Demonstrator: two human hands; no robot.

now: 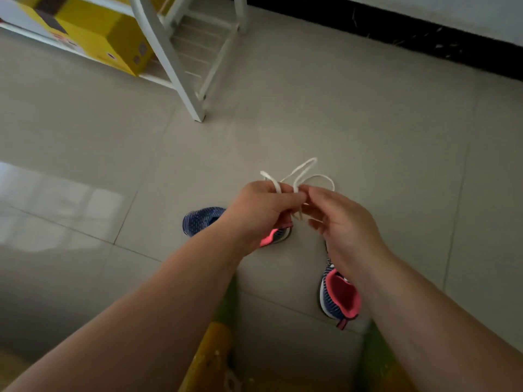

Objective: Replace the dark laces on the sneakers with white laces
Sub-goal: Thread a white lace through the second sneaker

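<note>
On the floor [368,137], two sneakers are seen: one [202,220] lies crosswise below the left hand [259,212], one [338,297] lengthwise under the right hand [343,222]. A white lace [304,172] is pinched by both hands, loops pointing far; the left sneaker is judged nearer

Both hands [300,216] pinch a white lace [304,176] above two sneakers [336,295].

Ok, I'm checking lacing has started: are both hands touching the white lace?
Touching. The head view shows the left hand and right hand each pinching the white lace, its loops rising above the fingers.
</note>
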